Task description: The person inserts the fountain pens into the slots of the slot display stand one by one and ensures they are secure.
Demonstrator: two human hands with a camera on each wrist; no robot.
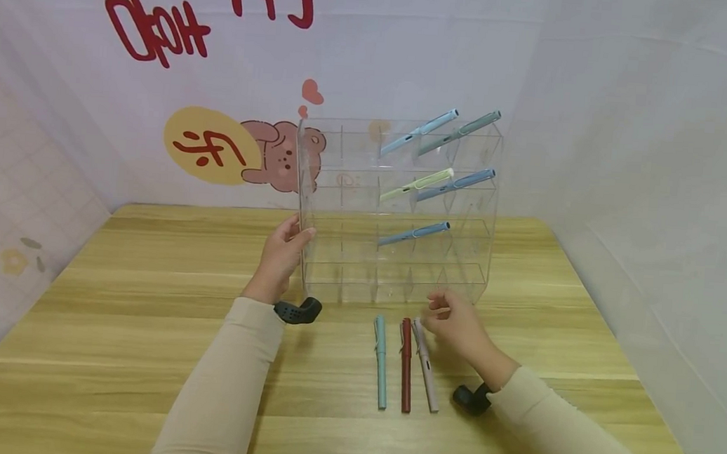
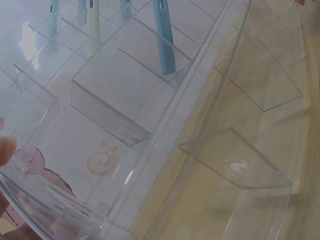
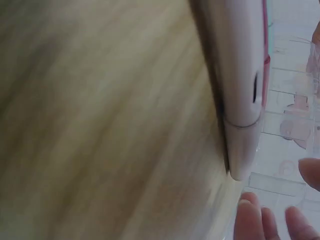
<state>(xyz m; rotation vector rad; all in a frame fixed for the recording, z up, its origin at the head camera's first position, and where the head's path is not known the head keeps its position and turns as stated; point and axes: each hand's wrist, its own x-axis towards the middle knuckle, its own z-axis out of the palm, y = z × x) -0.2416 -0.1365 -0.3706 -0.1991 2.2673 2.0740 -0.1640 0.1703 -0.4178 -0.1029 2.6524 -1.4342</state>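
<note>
My left hand [image 1: 280, 256] grips the left side wall of a clear pen rack [image 1: 348, 271], thumb in front. In the left wrist view, part of that hand shows at the left edge. Pens lean in the rack's right-hand compartments: light blue [image 1: 421, 132], grey-green [image 1: 461, 132], pale green [image 1: 418, 185] and two blue ones [image 1: 458, 185]. Just beyond the cap of a pale lilac pen [image 1: 427, 368], my right hand [image 1: 460, 329] hovers with bent fingers apart from the thumb, holding nothing. Left of that pen lie a dark red pen [image 1: 406, 367] and a turquoise pen [image 1: 381, 365].
The rack stands on a wooden table [image 1: 141, 324], near its back edge. Behind it hangs a white cloth [image 1: 413, 55] with red characters and a cartoon bear [image 1: 282, 158]. A dark wrist device [image 1: 297, 312] sits on the left wrist, another [image 1: 472, 399] on the right.
</note>
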